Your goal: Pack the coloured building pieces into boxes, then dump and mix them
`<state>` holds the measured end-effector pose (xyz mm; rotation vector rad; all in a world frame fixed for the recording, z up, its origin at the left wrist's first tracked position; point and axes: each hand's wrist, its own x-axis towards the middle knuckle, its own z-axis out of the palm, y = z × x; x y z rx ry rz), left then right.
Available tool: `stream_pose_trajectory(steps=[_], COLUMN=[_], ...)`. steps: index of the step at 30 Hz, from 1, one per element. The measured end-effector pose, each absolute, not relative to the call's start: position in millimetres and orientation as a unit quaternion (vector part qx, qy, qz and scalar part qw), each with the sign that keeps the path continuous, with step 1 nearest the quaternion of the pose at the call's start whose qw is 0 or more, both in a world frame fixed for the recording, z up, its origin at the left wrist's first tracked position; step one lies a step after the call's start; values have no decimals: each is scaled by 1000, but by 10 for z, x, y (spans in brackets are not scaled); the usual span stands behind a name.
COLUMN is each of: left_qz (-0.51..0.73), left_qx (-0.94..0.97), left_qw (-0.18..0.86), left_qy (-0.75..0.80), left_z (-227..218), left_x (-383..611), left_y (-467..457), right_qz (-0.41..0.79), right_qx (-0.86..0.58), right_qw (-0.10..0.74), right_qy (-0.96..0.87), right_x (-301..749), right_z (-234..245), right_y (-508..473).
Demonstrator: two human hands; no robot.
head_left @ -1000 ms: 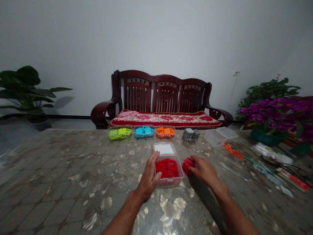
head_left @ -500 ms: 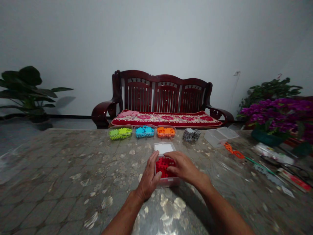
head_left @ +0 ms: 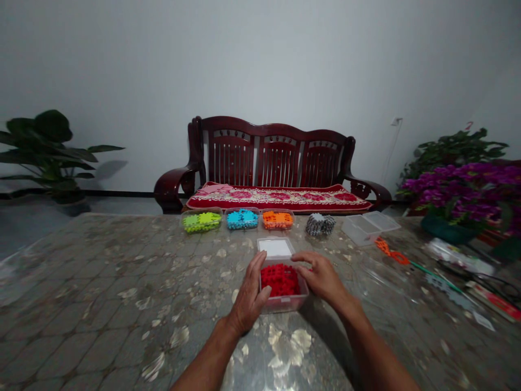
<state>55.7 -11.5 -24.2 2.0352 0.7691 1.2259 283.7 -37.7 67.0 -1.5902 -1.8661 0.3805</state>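
Note:
In front of me stands a clear plastic box (head_left: 285,304) heaped with red interlocking pieces (head_left: 280,279). Its white-backed lid (head_left: 275,247) is folded back on the far side. My left hand (head_left: 251,296) lies along the left wall, fingers stretched forward and the thumb at the near left rim, holding the box. On the right, my right hand (head_left: 321,276) grips the far right corner, its index finger and thumb at the rim. No loose piece shows in either hand.
Along the far table edge stand boxes of green (head_left: 201,221), blue (head_left: 242,219) and orange pieces (head_left: 277,220), a stack of grey pieces (head_left: 320,224) and an open clear box (head_left: 360,230). Linked orange pieces (head_left: 391,252), a potted purple plant (head_left: 445,227) and packaging (head_left: 459,256) lie right.
My right hand has moved right, off the red pieces to the box's right rim, uncovering them. My left hand stays at the left wall. The view has shifted slightly.

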Motion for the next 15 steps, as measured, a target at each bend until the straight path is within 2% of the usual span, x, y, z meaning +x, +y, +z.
stream_pose_trajectory(steps=[4, 9, 15], left_qz=[464, 468, 464], left_qx=[768, 766, 766], left_qw=[328, 331, 333], left_qy=[294, 290, 295], left_z=[-238, -237, -245], left_x=[552, 544, 541], left_y=[-117, -114, -114], right_qz=[146, 118, 92], right_qx=[-695, -713, -721], right_qw=[260, 183, 189], right_qy=[-654, -667, -660], right_x=[3249, 3366, 3307], right_z=[440, 300, 317], right_y=[-453, -572, -615])
